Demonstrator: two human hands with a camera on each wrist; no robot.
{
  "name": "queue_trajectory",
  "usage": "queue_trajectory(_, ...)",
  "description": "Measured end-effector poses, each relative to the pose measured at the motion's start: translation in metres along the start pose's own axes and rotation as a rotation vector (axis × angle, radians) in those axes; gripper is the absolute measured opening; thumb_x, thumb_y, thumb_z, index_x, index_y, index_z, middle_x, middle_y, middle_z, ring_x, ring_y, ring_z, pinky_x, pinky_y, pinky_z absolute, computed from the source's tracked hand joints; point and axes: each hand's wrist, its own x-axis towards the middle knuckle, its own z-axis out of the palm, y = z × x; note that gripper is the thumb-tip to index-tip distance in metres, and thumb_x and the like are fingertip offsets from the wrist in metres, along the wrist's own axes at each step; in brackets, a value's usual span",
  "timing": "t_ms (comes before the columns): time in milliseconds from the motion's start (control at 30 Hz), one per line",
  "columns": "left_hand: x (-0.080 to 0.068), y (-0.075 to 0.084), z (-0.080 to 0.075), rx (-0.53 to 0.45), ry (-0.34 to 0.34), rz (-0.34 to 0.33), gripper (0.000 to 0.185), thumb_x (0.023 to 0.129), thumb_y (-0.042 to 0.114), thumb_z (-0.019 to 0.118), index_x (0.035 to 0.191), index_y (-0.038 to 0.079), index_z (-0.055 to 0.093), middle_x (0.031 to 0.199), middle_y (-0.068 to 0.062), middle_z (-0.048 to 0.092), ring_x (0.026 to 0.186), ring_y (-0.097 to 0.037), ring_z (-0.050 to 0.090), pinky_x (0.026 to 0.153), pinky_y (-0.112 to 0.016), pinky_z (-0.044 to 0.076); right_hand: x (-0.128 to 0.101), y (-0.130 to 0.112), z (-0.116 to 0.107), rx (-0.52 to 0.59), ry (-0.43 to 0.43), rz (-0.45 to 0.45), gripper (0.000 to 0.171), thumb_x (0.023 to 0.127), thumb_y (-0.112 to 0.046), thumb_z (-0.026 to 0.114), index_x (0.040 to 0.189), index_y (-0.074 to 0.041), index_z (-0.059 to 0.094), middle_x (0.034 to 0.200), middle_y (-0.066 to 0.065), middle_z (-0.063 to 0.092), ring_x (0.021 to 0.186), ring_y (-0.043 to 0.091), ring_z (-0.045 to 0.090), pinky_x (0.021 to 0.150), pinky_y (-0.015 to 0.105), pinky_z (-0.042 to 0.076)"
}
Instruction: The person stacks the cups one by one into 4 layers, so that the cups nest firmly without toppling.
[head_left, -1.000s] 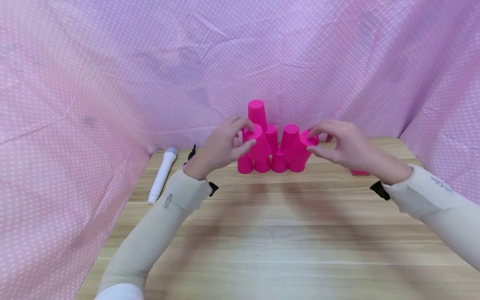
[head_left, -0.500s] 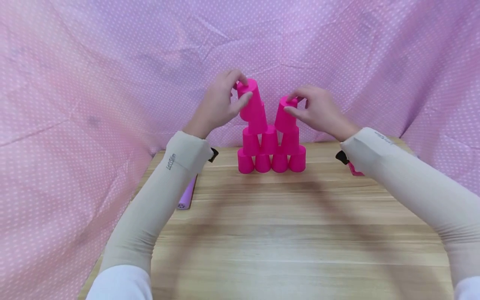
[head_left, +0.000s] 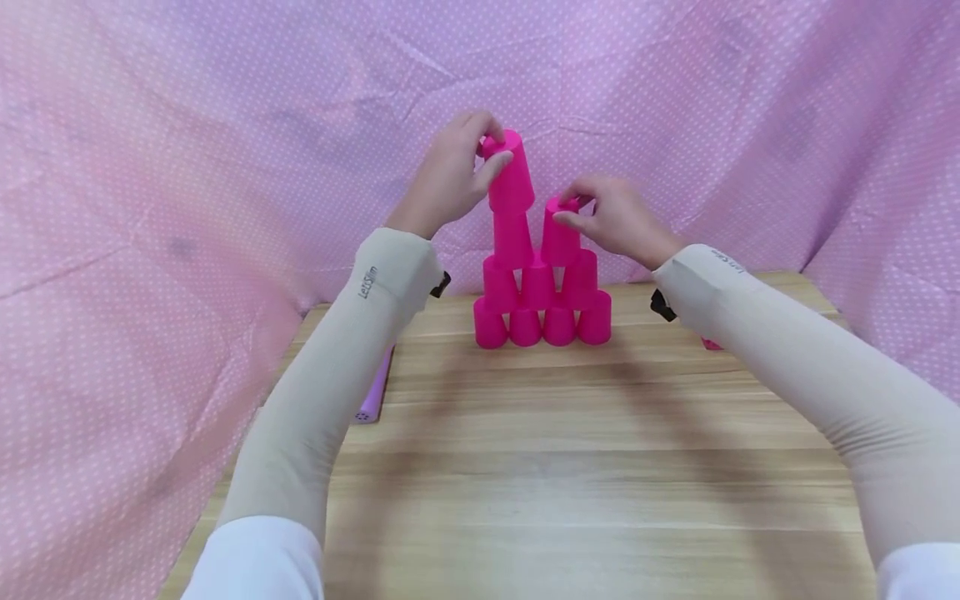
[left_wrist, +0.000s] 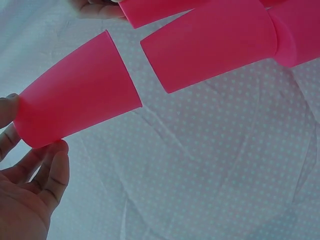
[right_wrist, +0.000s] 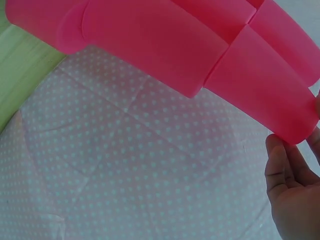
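Bright pink cups stand upside down in tiers on the table, with several bottom cups [head_left: 525, 329] and three second-tier cups [head_left: 537, 283]. On the third tier at left stands one cup [head_left: 512, 243]. Above it my left hand [head_left: 453, 171] pinches a cup [head_left: 517, 171] by its base; the left wrist view shows a gap between this cup [left_wrist: 80, 92] and the one below [left_wrist: 215, 45]. My right hand [head_left: 618, 221] pinches another cup [head_left: 558, 237] at third-tier height. In the right wrist view this cup [right_wrist: 265, 90] appears to meet the cups beneath it.
A purple tube [head_left: 371, 400] with holes in its end lies on the wooden table [head_left: 525, 483], partly behind the left sleeve. Part of a pink object [head_left: 710, 343] shows by the right sleeve. Dotted pink cloth [head_left: 225, 125] hangs behind and beside the table.
Both hands have risen from in front of the tiers with their cups. Lately the left cup has moved up and right over the third-tier cup, while the right cup has shifted slightly left.
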Motion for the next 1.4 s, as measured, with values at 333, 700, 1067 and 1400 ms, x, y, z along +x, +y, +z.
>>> queue_trajectory(333,0.019,0.014,0.007,-0.028,-0.087,-0.085,0.032,0.095,0.032,0.056,0.119,0.012,0.05,0.118,-0.002,0.052,0.111,-0.012,0.049,0.088,-0.019,0.042,-0.004,-0.001,-0.001,0.055,-0.045,0.047,0.048,0.084,-0.027,0.073,0.124,-0.008,0.054,0.111,0.007,0.06,0.099,0.023,0.057,0.081,0.037,0.048)
queue_trajectory(700,0.026,0.018,0.015,-0.044,-0.146,-0.115,0.032,0.095,0.03,0.055,0.12,0.012,0.048,0.116,-0.003,0.051,0.108,-0.015,0.049,0.088,-0.021,0.042,-0.005,-0.005,0.0,0.077,-0.081,0.074,0.05,0.085,-0.027,0.071,0.126,-0.009,0.049,0.112,0.007,0.059,0.099,0.021,0.055,0.078,0.036,0.05)
queue_trajectory(1067,0.023,0.013,0.014,-0.049,-0.174,-0.173,0.035,0.095,0.033,0.055,0.122,0.014,0.047,0.118,-0.003,0.051,0.107,-0.016,0.046,0.087,-0.024,0.043,-0.001,-0.009,0.002,0.086,-0.114,0.043,0.054,0.085,-0.026,0.072,0.128,-0.006,0.047,0.117,0.01,0.059,0.107,0.026,0.055,0.083,0.039,0.048)
queue_trajectory(1400,-0.015,0.005,-0.002,0.097,-0.145,-0.116,0.052,0.096,0.046,0.045,0.137,0.014,0.043,0.139,0.001,0.042,0.13,-0.014,0.031,0.104,-0.026,0.028,-0.022,-0.011,-0.026,-0.014,-0.105,0.003,0.066,0.088,-0.034,0.067,0.138,-0.002,0.038,0.138,0.018,0.043,0.127,0.036,0.038,0.101,0.052,0.033)
